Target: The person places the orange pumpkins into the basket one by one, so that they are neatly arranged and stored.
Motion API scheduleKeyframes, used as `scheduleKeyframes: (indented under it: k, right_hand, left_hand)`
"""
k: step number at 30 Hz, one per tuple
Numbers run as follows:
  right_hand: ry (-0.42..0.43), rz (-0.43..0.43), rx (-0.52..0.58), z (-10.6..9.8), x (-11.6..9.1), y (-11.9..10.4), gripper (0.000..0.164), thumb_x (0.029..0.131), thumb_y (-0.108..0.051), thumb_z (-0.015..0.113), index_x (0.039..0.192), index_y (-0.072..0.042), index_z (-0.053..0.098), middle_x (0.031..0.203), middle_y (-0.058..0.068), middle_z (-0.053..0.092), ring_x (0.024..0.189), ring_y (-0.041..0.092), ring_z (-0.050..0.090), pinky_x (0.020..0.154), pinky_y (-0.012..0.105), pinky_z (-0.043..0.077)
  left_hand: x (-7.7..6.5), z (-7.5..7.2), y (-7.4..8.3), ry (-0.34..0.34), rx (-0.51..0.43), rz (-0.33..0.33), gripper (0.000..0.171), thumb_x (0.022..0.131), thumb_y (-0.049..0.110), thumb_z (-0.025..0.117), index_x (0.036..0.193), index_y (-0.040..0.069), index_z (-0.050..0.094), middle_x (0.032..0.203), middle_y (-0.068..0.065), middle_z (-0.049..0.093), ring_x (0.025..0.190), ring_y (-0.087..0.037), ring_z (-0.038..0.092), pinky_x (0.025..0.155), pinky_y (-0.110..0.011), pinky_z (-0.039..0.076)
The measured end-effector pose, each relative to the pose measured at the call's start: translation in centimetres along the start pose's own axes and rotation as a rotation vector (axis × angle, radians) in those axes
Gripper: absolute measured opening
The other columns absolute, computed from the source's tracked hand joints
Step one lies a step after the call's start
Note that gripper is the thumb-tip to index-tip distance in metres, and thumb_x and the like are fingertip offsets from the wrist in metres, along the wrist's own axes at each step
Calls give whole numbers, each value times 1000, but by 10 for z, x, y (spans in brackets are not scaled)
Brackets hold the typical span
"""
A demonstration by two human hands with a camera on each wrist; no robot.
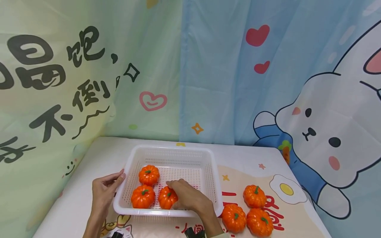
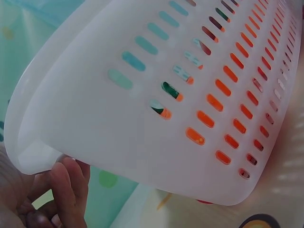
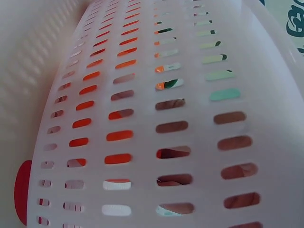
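Observation:
A white plastic basket (image 1: 166,213) with slotted walls stands on the table. My left hand (image 1: 105,187) holds its left rim; the left wrist view shows the fingers (image 2: 71,187) bent beneath the lip. Inside the basket, my right hand (image 1: 192,199) grips a small orange toy pumpkin (image 1: 167,199) near the front wall, with fingers over its top and right side. Two more pumpkins sit at the basket's left, one behind (image 1: 149,175) the other (image 1: 143,197). Through the slots of the basket wall (image 3: 266,104), the right wrist view shows orange patches and parts of the hand.
To the right of the basket three more pumpkins lie close together: one at the back (image 1: 255,196), two in front (image 1: 233,218) (image 1: 260,222). A printed cloth (image 1: 244,175) covers the table. Behind it hangs a cartoon curtain (image 1: 208,82).

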State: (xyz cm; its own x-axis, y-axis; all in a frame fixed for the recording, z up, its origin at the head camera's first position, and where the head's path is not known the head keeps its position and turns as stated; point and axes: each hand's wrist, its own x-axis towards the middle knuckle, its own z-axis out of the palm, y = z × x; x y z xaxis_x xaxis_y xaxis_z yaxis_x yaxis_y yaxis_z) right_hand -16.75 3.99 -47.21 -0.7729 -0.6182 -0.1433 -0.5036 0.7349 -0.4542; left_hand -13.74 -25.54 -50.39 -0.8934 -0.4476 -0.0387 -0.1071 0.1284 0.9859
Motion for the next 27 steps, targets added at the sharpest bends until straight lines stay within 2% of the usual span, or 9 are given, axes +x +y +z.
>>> scheduleKeyframes:
  k: [7, 12, 17, 27]
  right_hand:
    - [7, 37, 34, -3, -4, 1, 80, 79, -14, 98, 151, -8, 65, 146, 1, 72, 129, 19, 62, 120, 38, 53]
    - [21, 39, 45, -10, -6, 3, 86, 76, -18, 100, 153, -7, 63, 149, 2, 71, 132, 21, 62, 122, 40, 52]
    - [50, 36, 72, -17, -12, 7, 88, 75, -20, 101, 153, -7, 63, 146, 6, 73, 128, 23, 63, 120, 43, 53]
    - [101, 62, 168, -30, -31, 12, 80, 83, -17, 96, 154, -7, 62, 148, 11, 70, 130, 30, 62, 122, 54, 51]
  left_hand:
    - [0, 1, 0, -5, 17, -7, 42, 100, 26, 83, 131, -2, 76, 95, 22, 82, 72, -5, 71, 66, -23, 66]
    - [1, 0, 0, -4, 5, 12, 40, 100, 22, 82, 130, -4, 76, 91, 30, 78, 71, -3, 71, 65, -23, 66]
    - [2, -1, -1, -2, -7, 26, 38, 100, 19, 82, 130, -5, 76, 86, 35, 75, 71, -2, 72, 64, -24, 66]
    - [0, 0, -1, -4, -4, 18, 38, 100, 18, 82, 130, -6, 75, 84, 36, 74, 71, -2, 72, 63, -25, 66]
